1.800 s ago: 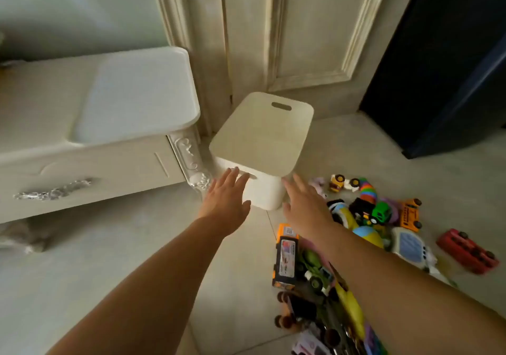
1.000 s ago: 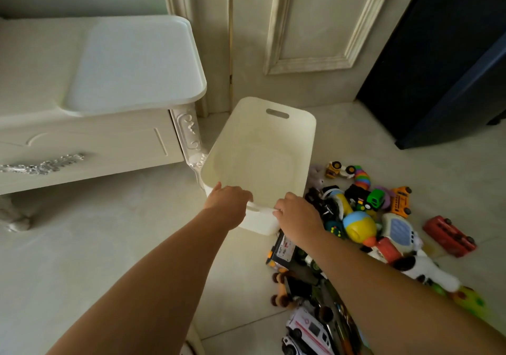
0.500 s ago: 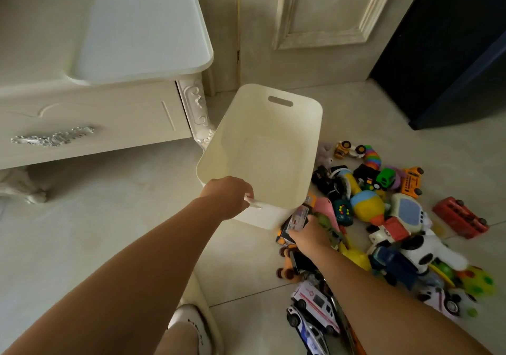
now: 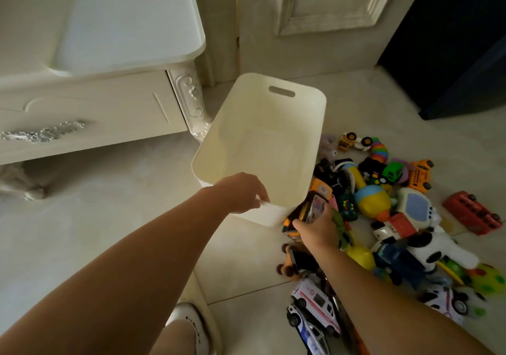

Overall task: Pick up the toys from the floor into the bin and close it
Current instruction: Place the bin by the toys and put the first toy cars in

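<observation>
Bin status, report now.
Left hand grips bin near rim. Right hand grips orange boxed toy beside bin. Bin empty, uncovered. Toy pile on floor; nothing blocking.

Bottom edge cuts police car; green ball blurred.

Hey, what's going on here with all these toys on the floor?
A person is tidying up toys. Their left hand grips the near rim of the white bin, which is open and looks empty. Their right hand holds an orange boxed toy truck right beside the bin's near right corner. The other toys, among them a red bus and a white ambulance, lie on the floor to the right of the bin. No lid is in view.
</observation>
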`<move>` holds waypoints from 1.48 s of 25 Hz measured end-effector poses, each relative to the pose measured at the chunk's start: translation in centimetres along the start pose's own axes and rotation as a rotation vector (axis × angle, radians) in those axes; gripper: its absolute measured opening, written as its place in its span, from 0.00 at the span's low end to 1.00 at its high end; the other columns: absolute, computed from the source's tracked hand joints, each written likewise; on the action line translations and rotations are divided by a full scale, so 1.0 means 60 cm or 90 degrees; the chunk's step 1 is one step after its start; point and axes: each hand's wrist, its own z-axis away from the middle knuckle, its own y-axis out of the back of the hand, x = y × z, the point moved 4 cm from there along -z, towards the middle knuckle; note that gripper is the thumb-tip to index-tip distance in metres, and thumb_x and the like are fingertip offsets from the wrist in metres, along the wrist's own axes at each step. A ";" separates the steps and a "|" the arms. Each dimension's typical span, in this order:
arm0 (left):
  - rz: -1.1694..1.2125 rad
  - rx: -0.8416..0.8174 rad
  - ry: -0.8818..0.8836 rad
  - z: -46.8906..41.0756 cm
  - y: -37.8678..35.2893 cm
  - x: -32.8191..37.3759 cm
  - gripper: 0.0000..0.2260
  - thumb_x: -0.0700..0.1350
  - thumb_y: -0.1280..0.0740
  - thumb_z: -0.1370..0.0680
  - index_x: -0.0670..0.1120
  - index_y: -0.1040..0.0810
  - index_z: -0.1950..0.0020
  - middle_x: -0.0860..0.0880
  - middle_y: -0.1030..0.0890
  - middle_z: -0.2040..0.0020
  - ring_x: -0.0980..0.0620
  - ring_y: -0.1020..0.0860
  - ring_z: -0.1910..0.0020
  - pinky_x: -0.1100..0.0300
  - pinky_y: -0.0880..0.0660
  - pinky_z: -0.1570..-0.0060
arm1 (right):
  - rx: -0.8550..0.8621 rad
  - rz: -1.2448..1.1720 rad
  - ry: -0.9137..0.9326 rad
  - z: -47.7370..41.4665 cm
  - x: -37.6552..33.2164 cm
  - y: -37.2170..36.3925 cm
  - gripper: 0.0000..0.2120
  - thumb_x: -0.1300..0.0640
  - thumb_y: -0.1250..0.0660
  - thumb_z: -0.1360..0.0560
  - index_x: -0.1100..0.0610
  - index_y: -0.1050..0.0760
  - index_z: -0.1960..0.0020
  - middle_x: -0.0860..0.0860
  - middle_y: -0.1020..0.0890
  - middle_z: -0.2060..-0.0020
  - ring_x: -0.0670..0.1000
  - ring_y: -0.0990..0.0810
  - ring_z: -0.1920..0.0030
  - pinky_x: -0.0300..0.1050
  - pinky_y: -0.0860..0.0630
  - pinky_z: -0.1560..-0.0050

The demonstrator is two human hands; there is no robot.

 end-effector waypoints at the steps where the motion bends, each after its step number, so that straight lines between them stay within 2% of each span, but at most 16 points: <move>1: -0.021 -0.009 -0.003 0.005 0.001 0.005 0.11 0.45 0.34 0.22 0.53 0.19 0.40 0.52 0.23 0.39 0.53 0.27 0.37 0.57 0.30 0.37 | 0.015 -0.048 0.009 0.005 0.003 0.023 0.42 0.54 0.27 0.31 0.54 0.46 0.23 0.56 0.28 0.31 0.61 0.26 0.35 0.56 0.27 0.37; 3: -0.064 -0.040 -0.018 0.017 -0.004 0.023 0.13 0.44 0.34 0.22 0.52 0.20 0.38 0.51 0.23 0.38 0.52 0.27 0.37 0.60 0.32 0.39 | 0.019 -0.140 0.001 0.022 0.008 0.072 0.37 0.54 0.29 0.29 0.53 0.42 0.24 0.53 0.26 0.33 0.57 0.23 0.40 0.53 0.25 0.40; 5: -0.083 -0.087 -0.032 0.035 -0.023 0.048 0.14 0.43 0.33 0.22 0.51 0.21 0.37 0.50 0.23 0.38 0.51 0.27 0.38 0.60 0.32 0.40 | 0.019 -0.207 0.010 0.039 0.010 0.122 0.33 0.54 0.30 0.29 0.52 0.38 0.27 0.49 0.24 0.41 0.50 0.22 0.52 0.47 0.23 0.51; 6: -0.091 -0.106 -0.037 0.044 -0.035 0.062 0.15 0.42 0.33 0.22 0.51 0.22 0.36 0.49 0.23 0.37 0.50 0.27 0.37 0.60 0.32 0.39 | 0.016 -0.253 0.022 0.046 0.012 0.145 0.33 0.54 0.29 0.30 0.51 0.37 0.28 0.48 0.25 0.43 0.48 0.23 0.54 0.46 0.23 0.54; 10: -0.112 -0.088 -0.034 0.081 -0.062 0.088 0.15 0.41 0.34 0.22 0.51 0.23 0.35 0.49 0.25 0.34 0.51 0.29 0.35 0.59 0.33 0.37 | 0.065 -0.347 0.101 0.083 -0.001 0.232 0.29 0.59 0.31 0.27 0.54 0.36 0.28 0.48 0.25 0.46 0.49 0.22 0.51 0.37 0.30 0.63; 13: -0.118 -0.118 -0.009 0.116 -0.075 0.080 0.16 0.40 0.34 0.22 0.51 0.22 0.35 0.49 0.25 0.35 0.50 0.27 0.36 0.58 0.31 0.37 | 0.077 -0.351 0.177 0.115 -0.036 0.272 0.32 0.60 0.31 0.27 0.53 0.39 0.26 0.49 0.24 0.44 0.49 0.23 0.48 0.36 0.30 0.62; 16: -0.129 -0.159 -0.013 0.148 -0.098 0.081 0.16 0.39 0.32 0.23 0.51 0.22 0.37 0.49 0.25 0.36 0.50 0.27 0.37 0.59 0.31 0.40 | 0.021 -0.287 0.235 0.136 -0.077 0.274 0.34 0.57 0.31 0.29 0.48 0.41 0.26 0.47 0.24 0.43 0.49 0.22 0.46 0.40 0.27 0.56; 19: -0.102 -0.205 -0.015 0.174 -0.121 0.083 0.17 0.39 0.30 0.25 0.51 0.21 0.37 0.49 0.22 0.38 0.51 0.25 0.40 0.60 0.30 0.43 | -0.059 -0.171 0.301 0.164 -0.132 0.240 0.34 0.58 0.31 0.28 0.45 0.41 0.27 0.45 0.25 0.45 0.46 0.24 0.49 0.37 0.30 0.60; 23: -0.082 -0.353 -0.028 0.190 -0.146 0.093 0.19 0.40 0.28 0.26 0.47 0.23 0.35 0.43 0.18 0.41 0.48 0.21 0.44 0.61 0.27 0.50 | -0.166 0.061 0.355 0.160 -0.188 0.144 0.40 0.56 0.29 0.34 0.43 0.42 0.27 0.48 0.25 0.39 0.51 0.24 0.42 0.46 0.27 0.47; 25: 0.004 -0.406 -0.001 0.189 -0.140 0.086 0.20 0.45 0.29 0.25 0.48 0.24 0.33 0.44 0.19 0.39 0.46 0.21 0.41 0.60 0.25 0.51 | -0.196 0.198 0.373 0.144 -0.203 0.091 0.43 0.54 0.29 0.37 0.43 0.43 0.26 0.51 0.26 0.37 0.54 0.24 0.41 0.50 0.25 0.43; 26: 0.088 -0.415 0.025 0.184 -0.135 0.074 0.20 0.49 0.29 0.24 0.49 0.25 0.33 0.45 0.20 0.38 0.46 0.21 0.40 0.57 0.24 0.48 | -0.204 0.272 0.377 0.135 -0.209 0.065 0.42 0.54 0.28 0.37 0.46 0.42 0.27 0.53 0.27 0.38 0.55 0.24 0.42 0.49 0.25 0.45; 27: 0.177 -0.392 0.051 0.174 -0.127 0.061 0.20 0.52 0.31 0.24 0.49 0.25 0.33 0.45 0.20 0.38 0.46 0.21 0.40 0.55 0.24 0.45 | -0.206 0.348 0.384 0.124 -0.212 0.042 0.38 0.55 0.28 0.36 0.51 0.39 0.29 0.54 0.28 0.39 0.56 0.24 0.45 0.47 0.26 0.50; 29: 0.290 -0.224 0.111 0.140 -0.109 0.014 0.19 0.53 0.35 0.22 0.47 0.25 0.33 0.44 0.20 0.38 0.47 0.21 0.40 0.54 0.25 0.41 | -0.193 0.487 0.407 0.095 -0.218 -0.005 0.28 0.57 0.28 0.33 0.57 0.34 0.37 0.56 0.29 0.42 0.58 0.25 0.49 0.46 0.28 0.55; 31: 0.310 -0.034 0.196 0.107 -0.100 -0.044 0.19 0.52 0.36 0.21 0.47 0.26 0.32 0.45 0.23 0.35 0.47 0.25 0.36 0.58 0.30 0.36 | -0.176 0.576 0.434 0.060 -0.218 -0.049 0.24 0.56 0.29 0.30 0.58 0.32 0.37 0.57 0.29 0.42 0.59 0.24 0.45 0.47 0.28 0.51; 32: 0.335 0.006 0.236 0.094 -0.105 -0.068 0.19 0.51 0.36 0.21 0.47 0.27 0.31 0.46 0.25 0.33 0.48 0.27 0.34 0.59 0.31 0.34 | -0.170 0.602 0.448 0.040 -0.216 -0.070 0.23 0.56 0.30 0.29 0.59 0.31 0.37 0.57 0.29 0.42 0.59 0.24 0.43 0.47 0.28 0.49; 37: 0.465 0.000 0.311 0.041 -0.162 -0.112 0.21 0.52 0.35 0.22 0.48 0.29 0.30 0.47 0.25 0.33 0.48 0.25 0.36 0.60 0.29 0.37 | -0.124 0.599 0.409 -0.040 -0.193 -0.139 0.22 0.59 0.33 0.26 0.59 0.34 0.34 0.58 0.31 0.42 0.57 0.26 0.49 0.48 0.29 0.52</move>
